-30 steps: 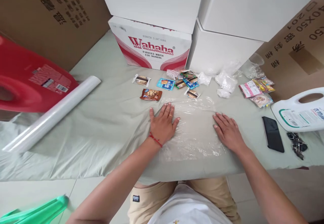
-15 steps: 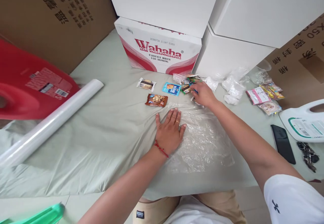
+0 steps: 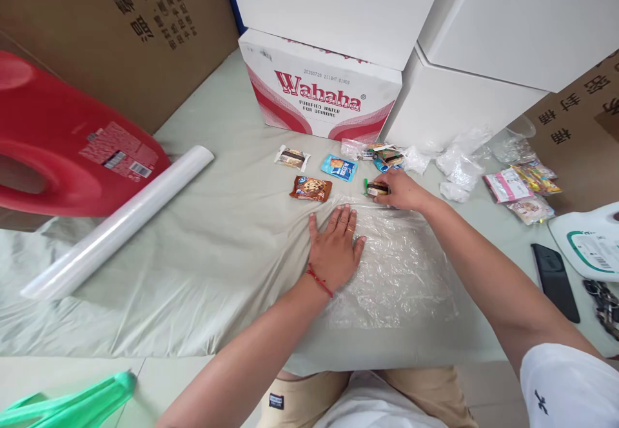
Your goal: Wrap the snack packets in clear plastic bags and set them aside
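Observation:
My left hand (image 3: 337, 247) lies flat with fingers spread, on the left edge of a clear plastic sheet (image 3: 401, 273) spread over the cloth. My right hand (image 3: 401, 189) pinches a small green-edged snack packet (image 3: 376, 188) just beyond the sheet's far edge. To its left lie a brown cookie packet (image 3: 311, 189), a blue snack packet (image 3: 339, 167) and a clear-wrapped snack with a dark band (image 3: 292, 158). Behind the right hand sits a small pile of snack packets (image 3: 387, 155), partly hidden by it.
A Wahaha water carton (image 3: 322, 93) stands at the back. On the left are a red jug (image 3: 72, 138) and a long plastic film roll (image 3: 120, 222). Crumpled clear plastic (image 3: 459, 164), more snack packets (image 3: 507, 186), a phone (image 3: 556, 282), keys (image 3: 602, 305) and a white jug (image 3: 590, 244) lie right.
My right hand has drawn a green-edged packet out of the pile, toward me. My left hand stays flat on the sheet. The whole view has shifted slightly.

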Motion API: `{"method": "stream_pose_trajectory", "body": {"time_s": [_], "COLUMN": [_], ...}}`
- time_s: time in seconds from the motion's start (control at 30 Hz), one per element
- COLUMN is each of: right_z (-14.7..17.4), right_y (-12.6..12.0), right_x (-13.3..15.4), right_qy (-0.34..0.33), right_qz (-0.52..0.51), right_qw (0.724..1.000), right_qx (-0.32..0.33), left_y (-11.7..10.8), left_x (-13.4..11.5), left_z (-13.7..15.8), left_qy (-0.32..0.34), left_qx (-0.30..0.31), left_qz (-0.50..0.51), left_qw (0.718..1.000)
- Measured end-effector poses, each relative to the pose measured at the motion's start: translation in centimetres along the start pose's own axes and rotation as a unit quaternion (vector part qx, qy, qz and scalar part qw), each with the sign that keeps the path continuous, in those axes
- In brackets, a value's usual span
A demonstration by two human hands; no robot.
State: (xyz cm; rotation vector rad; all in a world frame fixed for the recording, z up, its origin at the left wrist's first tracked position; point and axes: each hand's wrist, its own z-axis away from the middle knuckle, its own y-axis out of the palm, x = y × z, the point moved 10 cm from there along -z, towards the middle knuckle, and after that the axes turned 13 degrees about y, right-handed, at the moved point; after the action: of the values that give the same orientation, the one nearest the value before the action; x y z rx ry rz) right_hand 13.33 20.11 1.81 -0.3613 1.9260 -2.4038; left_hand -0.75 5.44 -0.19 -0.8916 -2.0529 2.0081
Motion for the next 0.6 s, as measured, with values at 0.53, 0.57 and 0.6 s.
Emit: {"method": "stream_pose_trajectory", "body": {"time_s": [0.53,0.57,0.6], "right_z": [-0.7,-0.8,-0.8], "right_y": [-2.6,-2.5,-2.4], "right_x": [-5.8,-6.5,-7.0], "right_qy": [0.188,0.216,0.232], "right_qz": [-0.027,0.002,0.017], "right_qw": [0.973,0.965,0.960], "right_qx": [-0.132,-0.147,-0.158], "left_y": [-0.1,-0.1,-0.1], "left_x": [-0.1,-0.1,-0.1], "left_z": [0.0,0.0,0.0], "left_qy": [0.005,0.005,0.005], "left_qx": [-0.019,-0.019,-0.018], "left_qz": [-0.010,-0.011,-0.013], "left_qw": [1.000,1.000,1.000]}}
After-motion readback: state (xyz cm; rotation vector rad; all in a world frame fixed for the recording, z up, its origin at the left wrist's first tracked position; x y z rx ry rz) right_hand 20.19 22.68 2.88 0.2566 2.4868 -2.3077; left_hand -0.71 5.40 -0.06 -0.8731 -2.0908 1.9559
